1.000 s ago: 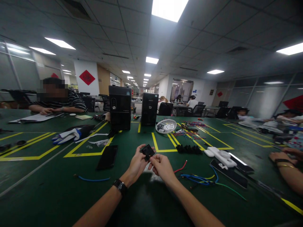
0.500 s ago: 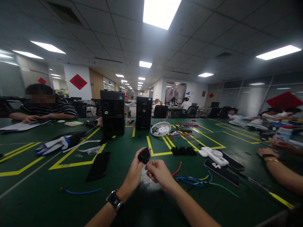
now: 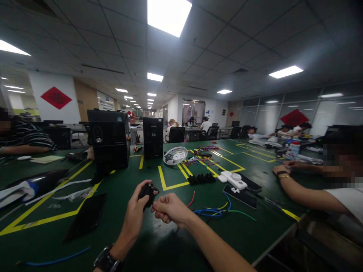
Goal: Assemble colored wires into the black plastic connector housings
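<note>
My left hand (image 3: 135, 211), with a black watch (image 3: 107, 260) on its wrist, is closed around a small black plastic part (image 3: 147, 193). Close against that part, my right hand (image 3: 171, 209) pinches with thumb and forefinger. Whatever lies between those fingertips is too small to make out. To the right of my right hand lie a red wire (image 3: 191, 199) and a loose bundle of blue, yellow and green wires (image 3: 212, 212). A row of similar black parts (image 3: 202, 179) stands beyond my hands.
Two black computer towers (image 3: 109, 141) stand at the back left. Nearby are a white basket (image 3: 175, 156) and scattered coloured wires (image 3: 207, 155). A dark phone (image 3: 86, 218) and a blue wire (image 3: 58, 260) lie left. White devices (image 3: 234, 180) and a co-worker's arm (image 3: 306, 194) are at right.
My view has turned right, so the table's things shift left and more of the co-worker at right shows. Both hands stay together at the black part, which now sits differently in my left hand.
</note>
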A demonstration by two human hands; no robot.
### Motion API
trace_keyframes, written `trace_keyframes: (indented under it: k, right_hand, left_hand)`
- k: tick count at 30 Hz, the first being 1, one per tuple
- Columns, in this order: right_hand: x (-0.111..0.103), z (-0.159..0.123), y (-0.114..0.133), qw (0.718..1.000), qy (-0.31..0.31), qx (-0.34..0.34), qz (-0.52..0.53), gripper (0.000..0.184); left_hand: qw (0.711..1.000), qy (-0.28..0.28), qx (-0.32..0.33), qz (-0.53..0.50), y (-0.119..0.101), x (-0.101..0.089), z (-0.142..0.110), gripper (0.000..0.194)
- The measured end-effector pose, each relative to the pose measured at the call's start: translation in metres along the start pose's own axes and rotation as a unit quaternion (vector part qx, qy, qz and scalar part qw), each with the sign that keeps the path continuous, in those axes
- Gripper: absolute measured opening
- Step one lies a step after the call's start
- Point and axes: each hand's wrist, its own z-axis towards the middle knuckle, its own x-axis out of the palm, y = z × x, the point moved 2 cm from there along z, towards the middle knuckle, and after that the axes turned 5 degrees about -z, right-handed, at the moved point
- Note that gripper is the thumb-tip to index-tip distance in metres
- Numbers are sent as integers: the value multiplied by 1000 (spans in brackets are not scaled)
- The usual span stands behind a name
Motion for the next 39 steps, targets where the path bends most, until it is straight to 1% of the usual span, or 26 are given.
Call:
trace_keyframes:
  k: [4, 5, 7, 9, 11, 12, 14, 15, 17, 18, 19, 20, 21, 22, 23, 24, 26, 27, 28, 29, 30, 32, 34, 35, 37, 39]
  right_hand:
    - [13, 2, -9, 998, 26, -3, -56, 31]
    - [15, 3, -11, 996, 24, -9, -83, 31]
    - [17, 4, -10, 989, -8, -30, -145, 32]
    - [18, 5, -2, 977, -54, -43, -204, 32]
    - [22, 6, 7, 965, -82, -54, -245, 30]
    - [25, 7, 11, 959, -90, -64, -261, 29]
    - [32, 6, 13, 944, -116, -97, -294, 30]
    - [34, 4, 11, 934, -127, -114, -315, 30]
    - [37, -2, 5, 913, -121, -134, -365, 31]
    - [36, -5, 4, 905, -111, -138, -387, 31]
    - [35, -7, 5, 898, -109, -140, -403, 31]
    - [34, -7, 8, 893, -121, -145, -409, 32]
    - [35, -5, 14, 887, -147, -151, -410, 35]
    - [38, 1, 22, 882, -179, -159, -407, 37]
    - [46, 10, 30, 877, -200, -167, -404, 39]
    - [58, 22, 37, 875, -197, -177, -405, 39]
    - [94, 46, 48, 874, -124, -196, -426, 33]
    - [113, 56, 52, 869, -83, -207, -441, 27]
    - [128, 62, 55, 862, -61, -223, -451, 22]
    - [139, 64, 57, 855, -63, -242, -455, 21]
    - [142, 63, 60, 850, -88, -262, -449, 27]
    - [130, 51, 65, 848, -161, -293, -411, 47]
    - [103, 33, 67, 852, -191, -312, -376, 62]
    - [87, 25, 67, 853, -181, -321, -370, 69]
    - [59, 11, 64, 848, -125, -345, -382, 80]
    - [35, 2, 59, 839, -64, -353, -408, 77]
  left_hand:
    - [992, -74, 32, 95, 2, -10, -3, 42]
    - [990, -83, 30, 109, 5, -12, -3, 42]
    - [989, -89, 17, 117, 10, -15, -2, 39]
    - [991, -101, -10, 85, 12, -15, 0, 32]
    - [987, -151, -51, 7, 9, -12, 3, 24]
    - [979, -182, -75, -46, 6, -11, 5, 20]
    - [951, -244, -118, -148, -3, -14, 11, 15]
    - [933, -274, -132, -193, -8, -20, 15, 15]
    - [896, -349, -124, -244, -20, -44, 25, 17]
    - [878, -391, -104, -256, -28, -61, 29, 20]
    - [864, -432, -63, -252, -36, -79, 32, 23]
    - [855, -453, -38, -249, -45, -95, 33, 24]
    - [856, -462, -18, -232, -55, -109, 32, 25]
    - [862, -460, -5, -215, -66, -118, 30, 24]
    - [872, -444, 3, -204, -77, -121, 26, 23]
    - [883, -425, 11, -201, -88, -121, 22, 23]
    - [902, -366, 14, -230, -110, -109, 17, 23]
    - [905, -340, 2, -255, -118, -101, 15, 23]
    - [910, -311, -16, -275, -125, -94, 14, 21]
    - [912, -290, -38, -288, -127, -89, 15, 20]
    - [914, -275, -63, -291, -127, -86, 15, 19]
    - [922, -260, -96, -269, -115, -84, 16, 18]
    - [931, -247, -124, -236, -91, -81, 15, 17]
    - [933, -239, -148, -223, -76, -76, 14, 16]
    - [933, -206, -219, -198, -44, -58, 11, 15]
    - [934, -173, -262, -167, -18, -33, 10, 14]
